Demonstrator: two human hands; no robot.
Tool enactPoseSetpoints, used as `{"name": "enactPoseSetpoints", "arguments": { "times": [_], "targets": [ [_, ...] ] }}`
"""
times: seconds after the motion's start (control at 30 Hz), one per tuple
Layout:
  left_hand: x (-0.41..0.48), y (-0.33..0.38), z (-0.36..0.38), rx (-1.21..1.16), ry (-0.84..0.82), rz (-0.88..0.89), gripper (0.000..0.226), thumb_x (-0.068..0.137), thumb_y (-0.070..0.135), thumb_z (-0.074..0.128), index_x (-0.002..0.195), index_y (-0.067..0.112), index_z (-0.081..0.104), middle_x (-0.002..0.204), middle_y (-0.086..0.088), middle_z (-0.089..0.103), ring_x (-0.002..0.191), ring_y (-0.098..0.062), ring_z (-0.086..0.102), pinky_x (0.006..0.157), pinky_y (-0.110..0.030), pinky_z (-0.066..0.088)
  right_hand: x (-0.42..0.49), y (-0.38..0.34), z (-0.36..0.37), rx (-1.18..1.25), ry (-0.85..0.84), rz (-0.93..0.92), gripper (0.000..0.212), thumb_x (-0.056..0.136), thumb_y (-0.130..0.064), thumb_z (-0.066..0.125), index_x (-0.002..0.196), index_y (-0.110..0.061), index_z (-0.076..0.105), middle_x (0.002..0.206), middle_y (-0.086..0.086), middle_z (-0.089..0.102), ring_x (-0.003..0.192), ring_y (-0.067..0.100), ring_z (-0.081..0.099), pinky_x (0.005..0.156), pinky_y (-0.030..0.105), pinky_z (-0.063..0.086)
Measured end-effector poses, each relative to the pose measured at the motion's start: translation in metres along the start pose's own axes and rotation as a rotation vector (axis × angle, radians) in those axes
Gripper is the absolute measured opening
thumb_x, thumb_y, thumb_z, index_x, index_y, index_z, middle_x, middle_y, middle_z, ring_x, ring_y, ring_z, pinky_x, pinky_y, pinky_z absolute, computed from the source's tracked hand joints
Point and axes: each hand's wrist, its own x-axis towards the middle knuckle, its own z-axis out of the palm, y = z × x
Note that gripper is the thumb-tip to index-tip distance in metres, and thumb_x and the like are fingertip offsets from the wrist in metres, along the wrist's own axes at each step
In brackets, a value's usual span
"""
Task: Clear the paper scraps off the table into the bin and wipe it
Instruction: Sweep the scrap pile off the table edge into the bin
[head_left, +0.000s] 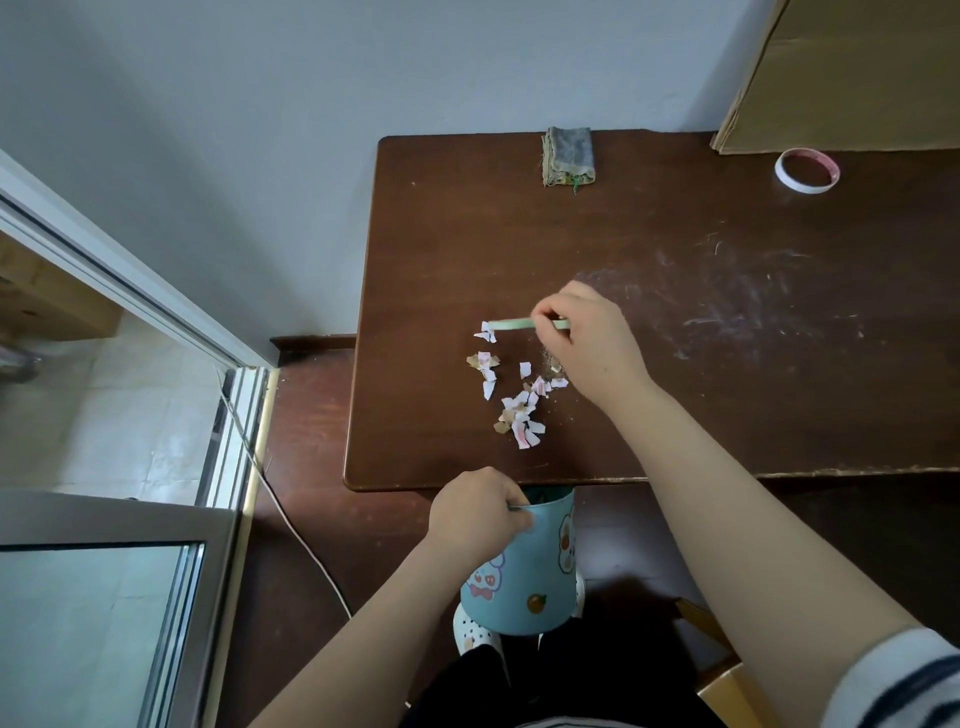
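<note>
The left hand (475, 512) grips the bin (524, 577) just below the table's (675, 374) near edge, likely to catch the paper scraps (519, 413) lying near that edge, while the right hand (589, 338) pinches a green strip (511, 324), seemingly as a sweeper.

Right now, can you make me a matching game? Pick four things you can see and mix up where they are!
Things:
1. bin
2. cloth
3. tape roll
4. paper scraps

Places:
A. in the middle of the table, beside the right hand that holds a green stick
B. at the table's far edge
C. just below the table's near edge, gripped by the left hand
D. far right on the table, next to the cardboard box

Pairs: 1-C, 2-B, 3-D, 4-A
</note>
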Motion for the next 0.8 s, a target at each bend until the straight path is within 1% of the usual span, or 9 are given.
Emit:
{"name": "enactPoseSetpoints", "arguments": {
  "times": [0.07, 0.13, 0.2, 0.3, 0.47, 0.6, 0.63, 0.7, 0.8],
  "targets": [
    [0.000, 0.000, 0.000, -0.002, -0.001, -0.002, 0.015, 0.085, 0.030, 0.064, 0.091, 0.021, 0.074, 0.081, -0.002, 0.073, 0.079, -0.018, 0.069, 0.069, -0.029, 0.054, 0.011, -0.002, 0.010, 0.000, -0.028, -0.001, 0.019, 0.093, -0.015, 0.050, 0.092, -0.008, 0.067, 0.095, 0.003, 0.056, 0.076, 0.019, 0.054, 0.065, 0.029, 0.043],
    [0.000, 0.000, 0.000, 0.008, 0.000, -0.004, 0.018, 0.085, 0.033, 0.064, 0.090, 0.020, 0.075, 0.081, -0.002, 0.073, 0.078, -0.018, 0.068, 0.065, -0.027, 0.053, 0.017, -0.003, 0.018, -0.027, -0.097, -0.002, 0.021, 0.095, -0.016, 0.048, 0.096, -0.007, 0.067, 0.103, 0.002, 0.056, 0.080, 0.016, 0.052, 0.066, 0.027, 0.040],
    [0.001, 0.000, 0.000, 0.012, -0.005, -0.008, 0.019, 0.085, 0.035, 0.063, 0.091, 0.021, 0.075, 0.081, -0.001, 0.072, 0.078, -0.018, 0.068, 0.065, -0.027, 0.053, 0.017, -0.003, 0.022, -0.062, -0.162, -0.016, 0.022, 0.095, -0.016, 0.047, 0.097, -0.006, 0.067, 0.106, 0.002, 0.056, 0.081, 0.014, 0.051, 0.066, 0.026, 0.039],
    [0.002, 0.000, 0.001, 0.007, -0.007, -0.012, 0.017, 0.085, 0.033, 0.063, 0.091, 0.022, 0.074, 0.081, -0.001, 0.072, 0.080, -0.017, 0.068, 0.069, -0.029, 0.054, 0.005, -0.003, 0.019, -0.077, -0.212, -0.032, 0.023, 0.095, -0.015, 0.047, 0.096, -0.006, 0.067, 0.100, 0.004, 0.057, 0.081, 0.020, 0.057, 0.068, 0.031, 0.047],
    [0.003, 0.001, 0.001, 0.001, -0.003, -0.011, 0.016, 0.084, 0.033, 0.065, 0.092, 0.022, 0.074, 0.083, -0.001, 0.072, 0.080, -0.017, 0.067, 0.064, -0.025, 0.050, -0.020, -0.002, 0.002, -0.079, -0.281, -0.060, 0.023, 0.095, -0.017, 0.048, 0.094, -0.009, 0.069, 0.094, -0.001, 0.057, 0.074, 0.017, 0.054, 0.061, 0.025, 0.039],
    [0.002, 0.001, 0.001, 0.014, 0.005, -0.004, 0.017, 0.085, 0.033, 0.065, 0.095, 0.022, 0.074, 0.085, -0.002, 0.073, 0.080, -0.017, 0.067, 0.063, -0.023, 0.047, -0.034, -0.002, -0.011, -0.060, -0.344, -0.071, 0.022, 0.093, -0.017, 0.050, 0.089, -0.011, 0.070, 0.089, -0.003, 0.058, 0.077, 0.019, 0.057, 0.068, 0.035, 0.049],
    [0.002, 0.001, 0.001, 0.016, 0.004, -0.005, 0.017, 0.085, 0.033, 0.065, 0.095, 0.022, 0.074, 0.085, -0.002, 0.073, 0.081, -0.017, 0.067, 0.064, -0.024, 0.049, -0.037, -0.002, -0.014, -0.051, -0.342, -0.068, 0.021, 0.093, -0.017, 0.051, 0.088, -0.011, 0.071, 0.089, -0.003, 0.059, 0.077, 0.019, 0.058, 0.070, 0.037, 0.049],
    [0.001, 0.002, 0.001, 0.014, 0.002, -0.006, 0.017, 0.086, 0.033, 0.065, 0.095, 0.022, 0.074, 0.084, -0.002, 0.073, 0.081, -0.016, 0.068, 0.068, -0.026, 0.052, -0.042, -0.002, -0.020, -0.033, -0.303, -0.060, 0.021, 0.092, -0.016, 0.052, 0.087, -0.011, 0.071, 0.090, -0.003, 0.060, 0.077, 0.017, 0.058, 0.069, 0.035, 0.049],
    [0.000, 0.002, 0.001, 0.014, 0.004, -0.002, 0.017, 0.086, 0.033, 0.065, 0.095, 0.022, 0.074, 0.084, -0.003, 0.073, 0.081, -0.016, 0.068, 0.069, -0.026, 0.052, -0.047, 0.000, -0.029, -0.004, -0.167, -0.053, 0.018, 0.091, -0.013, 0.055, 0.089, -0.009, 0.071, 0.088, -0.002, 0.059, 0.073, 0.014, 0.056, 0.066, 0.032, 0.049]
  ]
}}
